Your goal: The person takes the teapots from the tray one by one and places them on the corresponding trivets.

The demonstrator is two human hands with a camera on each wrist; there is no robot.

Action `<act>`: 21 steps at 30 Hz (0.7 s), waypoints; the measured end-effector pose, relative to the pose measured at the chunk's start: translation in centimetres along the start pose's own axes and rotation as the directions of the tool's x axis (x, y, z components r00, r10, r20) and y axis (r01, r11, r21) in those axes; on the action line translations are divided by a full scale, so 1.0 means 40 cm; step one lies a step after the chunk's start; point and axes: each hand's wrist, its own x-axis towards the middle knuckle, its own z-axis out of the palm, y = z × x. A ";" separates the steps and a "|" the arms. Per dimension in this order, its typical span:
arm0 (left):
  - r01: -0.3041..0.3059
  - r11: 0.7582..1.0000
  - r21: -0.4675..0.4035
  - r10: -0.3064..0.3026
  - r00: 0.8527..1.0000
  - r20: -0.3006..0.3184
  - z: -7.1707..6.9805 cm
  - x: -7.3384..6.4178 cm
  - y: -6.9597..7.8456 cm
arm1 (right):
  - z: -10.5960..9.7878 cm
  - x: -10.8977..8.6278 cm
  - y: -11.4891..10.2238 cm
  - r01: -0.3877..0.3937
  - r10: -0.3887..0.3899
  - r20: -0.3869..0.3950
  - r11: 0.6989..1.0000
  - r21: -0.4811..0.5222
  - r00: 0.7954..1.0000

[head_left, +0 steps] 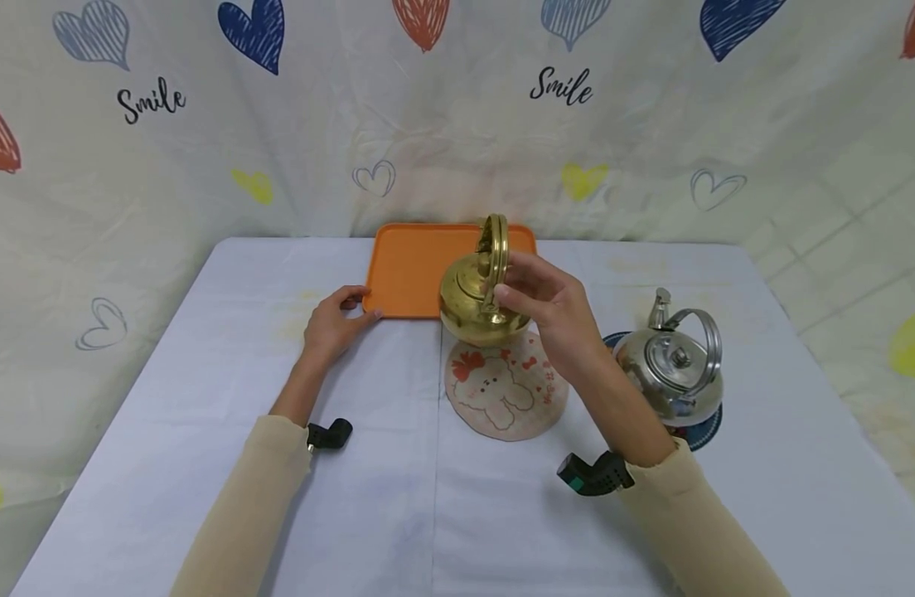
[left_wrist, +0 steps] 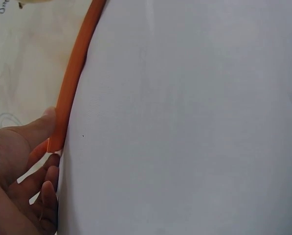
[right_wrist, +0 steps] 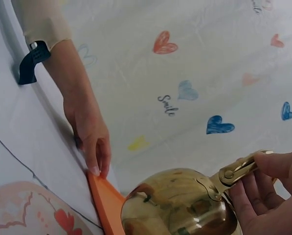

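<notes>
My right hand (head_left: 554, 311) grips the upright handle of a brass kettle (head_left: 472, 303), thumb on the near side. In the head view the kettle overlaps the tray's right front part and the far edge of a round bunny-print mat (head_left: 502, 398). It looks raised, though its base is partly hidden in the right wrist view. My left hand (head_left: 331, 327) holds the near left corner of the orange tray (head_left: 405, 269). The left wrist view shows the thumb (left_wrist: 40, 126) against the tray's rim (left_wrist: 77, 63), with the other fingers bent around the corner.
A silver kettle (head_left: 670, 373) stands on a blue patterned mat (head_left: 702, 433) at the right, close to my right forearm. The white tablecloth (head_left: 383, 497) covers the table. Behind the table's far edge hangs a heart-print curtain (head_left: 465, 124).
</notes>
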 end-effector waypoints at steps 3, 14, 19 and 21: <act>0.003 1.000 -0.001 -0.003 1.000 0.002 0.000 0.000 0.001 | -0.002 -0.002 0.000 -0.004 0.004 -0.003 1.000 -0.018 1.000; 0.011 1.000 0.003 -0.011 1.000 0.008 0.000 0.000 0.002 | -0.012 -0.028 -0.010 -0.033 0.032 -0.024 0.999 -0.013 0.999; 0.015 1.000 0.010 -0.015 1.000 0.010 0.000 0.002 0.003 | -0.018 -0.036 -0.011 -0.041 0.041 -0.031 0.999 -0.001 0.999; 0.016 1.000 0.012 -0.016 1.000 0.009 0.000 0.001 0.004 | -0.021 -0.038 -0.011 -0.041 0.041 -0.029 0.999 0.004 0.999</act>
